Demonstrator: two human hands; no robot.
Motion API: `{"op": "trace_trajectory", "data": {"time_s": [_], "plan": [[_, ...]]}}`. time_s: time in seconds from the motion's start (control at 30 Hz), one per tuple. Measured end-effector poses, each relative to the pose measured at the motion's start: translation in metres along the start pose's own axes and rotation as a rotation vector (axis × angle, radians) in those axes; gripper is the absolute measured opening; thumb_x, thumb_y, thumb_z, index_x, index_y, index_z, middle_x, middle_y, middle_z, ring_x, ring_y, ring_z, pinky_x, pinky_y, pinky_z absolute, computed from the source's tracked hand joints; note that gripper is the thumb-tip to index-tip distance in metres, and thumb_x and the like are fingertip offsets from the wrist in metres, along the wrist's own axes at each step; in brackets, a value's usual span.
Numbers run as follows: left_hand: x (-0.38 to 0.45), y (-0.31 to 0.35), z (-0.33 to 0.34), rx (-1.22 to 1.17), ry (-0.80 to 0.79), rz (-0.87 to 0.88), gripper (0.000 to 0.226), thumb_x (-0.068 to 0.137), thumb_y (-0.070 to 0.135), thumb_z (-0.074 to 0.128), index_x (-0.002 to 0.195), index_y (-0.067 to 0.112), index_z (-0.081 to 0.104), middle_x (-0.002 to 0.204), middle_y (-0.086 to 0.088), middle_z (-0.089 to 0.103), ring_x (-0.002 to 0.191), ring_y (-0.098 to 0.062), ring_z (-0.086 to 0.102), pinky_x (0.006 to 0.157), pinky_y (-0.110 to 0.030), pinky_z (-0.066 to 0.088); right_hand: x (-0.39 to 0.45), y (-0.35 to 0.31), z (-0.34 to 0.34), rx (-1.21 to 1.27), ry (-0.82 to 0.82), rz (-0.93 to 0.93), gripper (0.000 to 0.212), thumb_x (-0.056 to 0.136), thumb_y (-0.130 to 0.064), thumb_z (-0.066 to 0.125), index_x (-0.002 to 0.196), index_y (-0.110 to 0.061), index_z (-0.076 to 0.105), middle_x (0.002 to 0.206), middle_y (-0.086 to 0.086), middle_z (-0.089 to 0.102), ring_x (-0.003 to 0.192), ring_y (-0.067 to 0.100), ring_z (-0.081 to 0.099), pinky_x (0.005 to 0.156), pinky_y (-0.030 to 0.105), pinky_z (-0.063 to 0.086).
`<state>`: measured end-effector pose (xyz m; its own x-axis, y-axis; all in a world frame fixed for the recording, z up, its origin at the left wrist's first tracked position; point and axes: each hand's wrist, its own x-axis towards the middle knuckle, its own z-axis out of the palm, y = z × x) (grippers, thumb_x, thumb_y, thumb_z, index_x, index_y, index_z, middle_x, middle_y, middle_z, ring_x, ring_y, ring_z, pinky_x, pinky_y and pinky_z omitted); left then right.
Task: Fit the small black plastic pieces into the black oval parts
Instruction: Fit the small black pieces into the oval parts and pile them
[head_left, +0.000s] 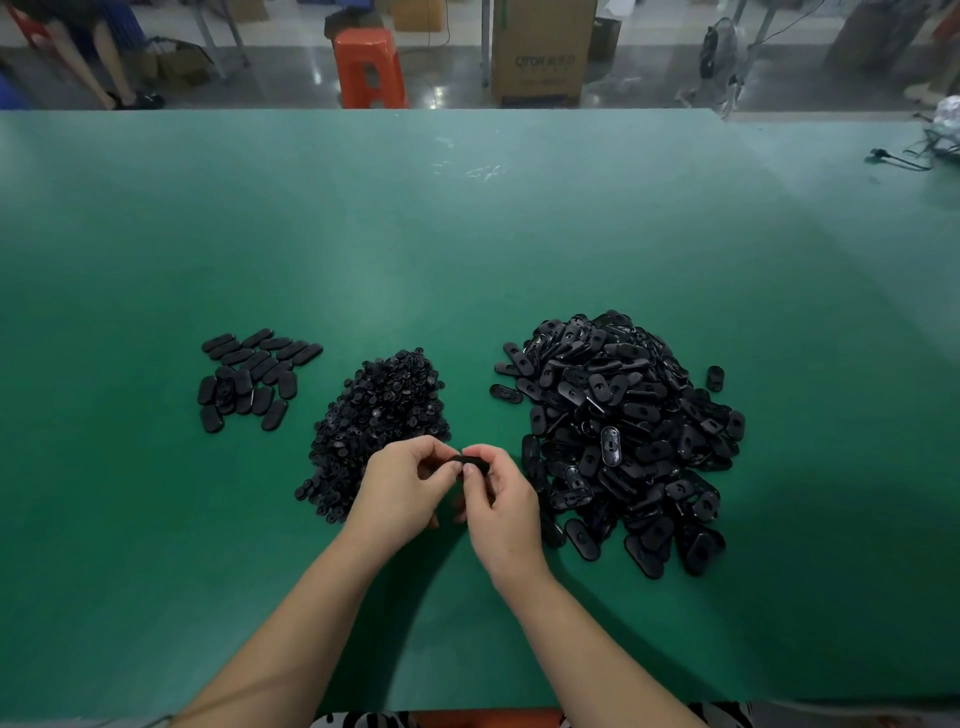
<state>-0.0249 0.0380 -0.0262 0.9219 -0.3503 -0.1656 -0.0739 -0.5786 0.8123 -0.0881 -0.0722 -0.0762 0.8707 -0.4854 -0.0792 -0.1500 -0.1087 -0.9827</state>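
both hands meet just in front of the heap of small black pieces (382, 410): the left hand (400, 488) and right hand (501, 501) pinch one black oval part (471, 462) between their fingertips. right of that heap lies the big oval pile (623, 436); left of it, a flat oval group (252, 376). green table (467, 234); orange stool (369, 67) beyond.

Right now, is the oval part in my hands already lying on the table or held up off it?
Held up. The oval part is pinched between the left hand and right hand, above the green table.
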Motion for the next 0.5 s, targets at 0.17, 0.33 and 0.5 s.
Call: {"op": "trace_trajectory", "data": {"time_s": [0.17,0.33,0.5], "plan": [[-0.0009,-0.0027,-0.0051,0.003,-0.002,0.001,0.017,0.096,0.020,0.067,0.087,0.032,0.073,0.067,0.012,0.072,0.039,-0.015,0.060,0.044,-0.018,0.045,-0.0019,-0.0053,-0.0010,0.043,-0.010,0.002,0.015,0.100,-0.015,0.059,0.103,-0.028,0.065,0.090,0.001,0.072,0.073,0.023,0.069,0.057,0.028,0.057],[-0.0025,-0.0025,-0.0014,-0.009,0.012,-0.005,0.020,0.096,0.018,0.066,0.084,0.034,0.072,0.062,0.012,0.070,0.038,-0.015,0.058,0.044,-0.018,0.045,-0.0008,-0.0034,-0.0006,0.032,-0.015,0.002,0.013,0.100,-0.015,0.060,0.104,-0.026,0.065,0.093,0.001,0.072,0.081,0.024,0.069,0.066,0.037,0.061],[-0.0044,-0.0038,-0.0026,0.010,0.007,0.001,0.020,0.096,0.019,0.066,0.084,0.034,0.072,0.064,0.012,0.070,0.038,-0.014,0.058,0.044,-0.019,0.045,-0.0013,-0.0012,0.0006,-0.003,-0.011,-0.014,0.015,0.100,-0.015,0.060,0.101,-0.028,0.065,0.092,-0.002,0.072,0.080,0.019,0.069,0.075,0.049,0.059]]}}
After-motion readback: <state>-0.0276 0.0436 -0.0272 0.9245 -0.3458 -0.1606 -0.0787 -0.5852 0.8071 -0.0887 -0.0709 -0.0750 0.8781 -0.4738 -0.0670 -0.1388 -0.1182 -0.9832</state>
